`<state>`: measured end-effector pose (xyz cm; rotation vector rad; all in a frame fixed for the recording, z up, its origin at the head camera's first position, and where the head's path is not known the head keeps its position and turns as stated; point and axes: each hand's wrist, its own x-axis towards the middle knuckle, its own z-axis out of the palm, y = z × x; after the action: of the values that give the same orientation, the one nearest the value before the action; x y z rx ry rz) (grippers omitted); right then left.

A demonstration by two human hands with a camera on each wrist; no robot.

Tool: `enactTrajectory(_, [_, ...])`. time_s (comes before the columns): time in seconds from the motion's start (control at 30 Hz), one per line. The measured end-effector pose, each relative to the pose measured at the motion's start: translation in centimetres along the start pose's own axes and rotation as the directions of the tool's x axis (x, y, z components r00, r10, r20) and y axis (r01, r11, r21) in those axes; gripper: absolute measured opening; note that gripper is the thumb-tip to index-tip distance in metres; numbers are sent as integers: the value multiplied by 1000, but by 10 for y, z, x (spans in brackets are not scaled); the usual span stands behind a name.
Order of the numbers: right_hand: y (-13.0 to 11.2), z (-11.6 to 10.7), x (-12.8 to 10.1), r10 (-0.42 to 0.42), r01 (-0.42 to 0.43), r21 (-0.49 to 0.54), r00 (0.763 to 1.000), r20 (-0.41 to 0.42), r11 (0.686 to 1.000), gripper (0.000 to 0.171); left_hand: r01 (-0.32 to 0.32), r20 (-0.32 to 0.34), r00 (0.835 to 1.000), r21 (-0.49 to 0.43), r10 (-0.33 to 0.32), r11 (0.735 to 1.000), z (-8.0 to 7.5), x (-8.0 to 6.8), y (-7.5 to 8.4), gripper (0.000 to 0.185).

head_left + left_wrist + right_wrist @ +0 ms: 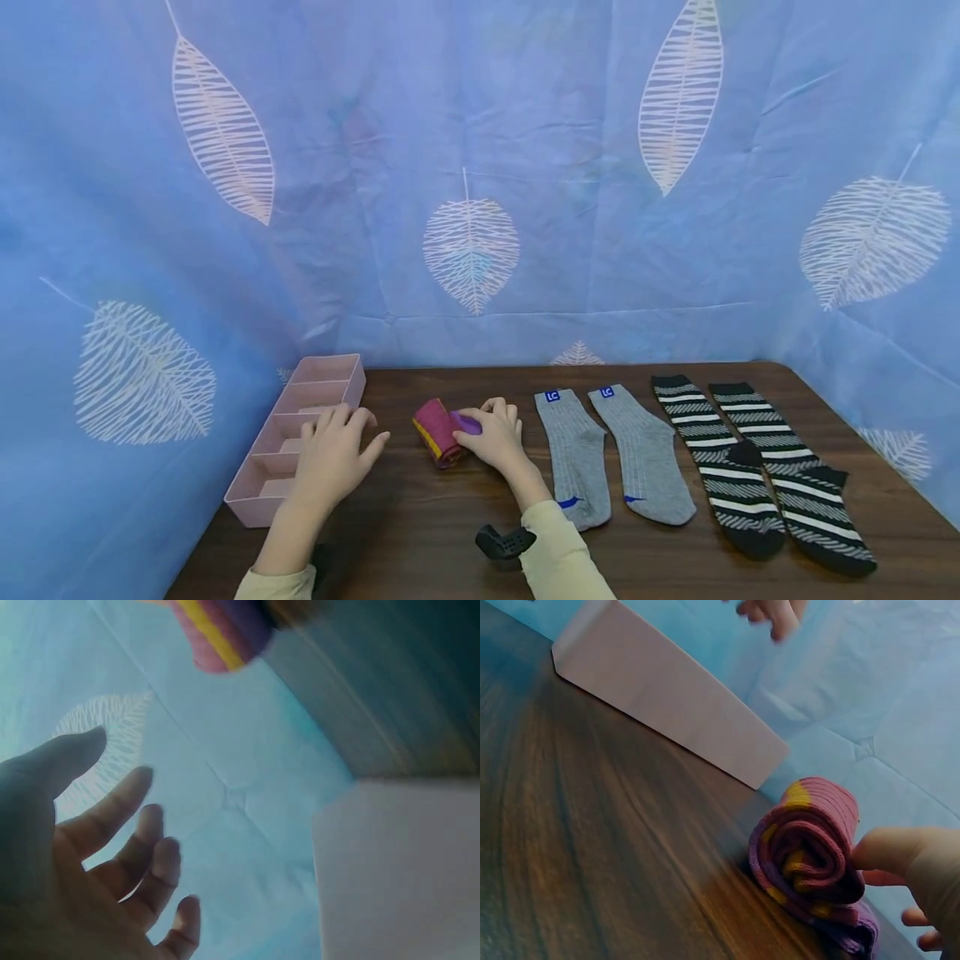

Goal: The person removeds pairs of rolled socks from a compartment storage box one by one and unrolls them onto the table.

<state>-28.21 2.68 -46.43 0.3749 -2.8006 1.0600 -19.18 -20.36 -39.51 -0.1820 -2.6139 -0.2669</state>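
A pair of socks (437, 433), magenta, purple and yellow, is rolled into a bundle on the table, with a purple end on its right side. My right hand (491, 435) holds this bundle from the right, and the right wrist view has the thumb against the coiled roll (810, 847). My left hand (330, 458) hovers at the right side of a pink divided box (251, 510), its fingers spread and loosely bent. Nothing is in that hand (120, 862) in the left wrist view. The rolled socks (221, 634) show at the top there.
Two grey socks (577, 458) with blue labels lie flat right of my right hand. Further right are two black-and-white striped socks (720, 467). A blue leaf-patterned cloth (525, 250) hangs behind the brown wooden table (420, 533).
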Motion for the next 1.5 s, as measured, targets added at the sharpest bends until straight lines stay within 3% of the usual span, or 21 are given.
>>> enactTrajectory(0.17, [2,-1,1,-14,14,-4,999,29,1000,40,29,123,992,-13,-27,999,20,13,17,26])
enactTrajectory(0.53, [6,-3,3,-22,26,-34,993,117,999,42,67,272,961,-24,-58,997,58,31,41,33])
enactTrajectory(0.87, [-3,-9,-2,54,-43,-84,990,127,996,36,85,272,960,-36,-72,996,67,33,46,43])
enactTrajectory(1.07, [-6,-17,-14,31,1,-194,986,161,981,27,90,278,957,-36,-77,995,72,30,48,49])
enactTrajectory(1.23, [-8,-23,-28,-59,105,-308,986,155,945,27,68,270,961,-41,-55,997,74,30,50,50])
enactTrajectory(1.37, [-11,-25,-40,-134,193,-420,977,166,887,27,50,275,961,-29,-40,998,72,30,52,51])
enactTrajectory(1.5, [-14,-26,-53,-210,279,-495,959,191,823,24,38,313,949,-36,-25,999,70,28,53,52])
